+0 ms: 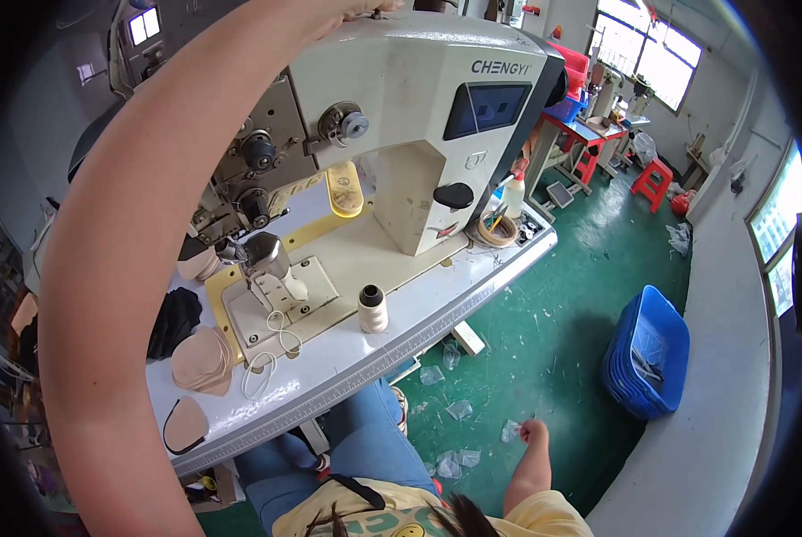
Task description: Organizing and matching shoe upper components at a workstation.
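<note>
My left arm reaches up across the left side to the top of a pale industrial sewing machine [392,67]. My left hand [352,9] is at the upper edge beside a small metal post on the machine's top; its fingers are mostly cut off. Low over the floor side, my right hand [533,431] is closed, and whatever its fingers may hold is hidden. A cream thread cone [373,311] stands upright on the machine bed's front edge. Loose white cord [262,371] lies near the needle plate. Beige fabric pieces [206,361] are stacked beside a black cloth [175,322].
A round container [497,230] with small tools sits at the table's right end, near a white bottle [514,195]. Stacked blue baskets [649,353] stand on the green floor by the wall. Plastic scraps [457,463] litter the floor. A red stool [653,183] is farther back.
</note>
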Motion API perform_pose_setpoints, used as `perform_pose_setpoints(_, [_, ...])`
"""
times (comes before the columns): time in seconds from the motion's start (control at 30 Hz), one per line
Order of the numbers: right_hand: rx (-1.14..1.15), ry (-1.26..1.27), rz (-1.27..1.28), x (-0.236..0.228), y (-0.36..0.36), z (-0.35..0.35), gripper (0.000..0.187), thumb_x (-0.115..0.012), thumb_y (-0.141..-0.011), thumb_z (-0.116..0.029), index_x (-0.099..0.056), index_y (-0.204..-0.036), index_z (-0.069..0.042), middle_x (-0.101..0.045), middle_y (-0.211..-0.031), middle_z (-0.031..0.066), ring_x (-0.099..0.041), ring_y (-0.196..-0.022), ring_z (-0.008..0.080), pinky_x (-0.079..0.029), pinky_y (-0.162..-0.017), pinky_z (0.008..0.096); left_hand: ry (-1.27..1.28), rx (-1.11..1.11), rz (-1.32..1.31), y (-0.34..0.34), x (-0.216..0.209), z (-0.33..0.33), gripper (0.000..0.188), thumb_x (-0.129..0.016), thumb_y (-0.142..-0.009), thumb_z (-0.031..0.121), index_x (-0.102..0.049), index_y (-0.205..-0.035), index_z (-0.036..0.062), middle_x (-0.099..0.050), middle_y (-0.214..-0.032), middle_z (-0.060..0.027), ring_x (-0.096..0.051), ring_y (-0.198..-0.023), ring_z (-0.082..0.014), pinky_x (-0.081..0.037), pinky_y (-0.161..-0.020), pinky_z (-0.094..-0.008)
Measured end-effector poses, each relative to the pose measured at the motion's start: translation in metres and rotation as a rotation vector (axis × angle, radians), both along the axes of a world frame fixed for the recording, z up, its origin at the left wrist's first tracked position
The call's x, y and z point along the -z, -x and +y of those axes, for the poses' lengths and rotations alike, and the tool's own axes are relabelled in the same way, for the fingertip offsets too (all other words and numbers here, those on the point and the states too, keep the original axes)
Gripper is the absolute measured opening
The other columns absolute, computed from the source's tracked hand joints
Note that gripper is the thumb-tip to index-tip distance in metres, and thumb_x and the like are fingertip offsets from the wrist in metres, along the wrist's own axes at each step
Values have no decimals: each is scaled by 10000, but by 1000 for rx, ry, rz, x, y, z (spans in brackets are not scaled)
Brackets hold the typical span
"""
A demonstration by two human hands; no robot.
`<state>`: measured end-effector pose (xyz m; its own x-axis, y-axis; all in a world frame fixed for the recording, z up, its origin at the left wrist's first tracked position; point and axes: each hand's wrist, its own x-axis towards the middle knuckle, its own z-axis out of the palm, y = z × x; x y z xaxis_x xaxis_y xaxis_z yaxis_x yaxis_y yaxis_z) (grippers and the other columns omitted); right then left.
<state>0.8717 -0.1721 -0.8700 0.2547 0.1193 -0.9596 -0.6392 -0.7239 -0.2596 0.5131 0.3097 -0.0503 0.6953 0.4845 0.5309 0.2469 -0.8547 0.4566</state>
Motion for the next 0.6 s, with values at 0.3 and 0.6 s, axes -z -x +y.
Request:
perform_pose_setpoints(0.3, [-10,-1279,-1167,-550,34,220,212,-517,-886,-89,-651,-1023,2,-670,-867,68,-380,-413,37,-253,-361,202,-735,-90,-205,15,113,-147,507,-663,-751,151,-497,-1225,84,-545,-1068,-115,-522,-1009,-280,-430,-841,-410])
perform_pose_setpoints(0.6, [-136,-1846,-510,-723,213,315,369,-494,-925,-178,-500,-1221,43,-632,-1136,174,-317,-489,67,-255,-448,215,-194,-231,203,190,375,-220,321,-721,-684,134,-623,-980,58,-553,-1067,-125,-497,-1073,-330,-388,-924,-449])
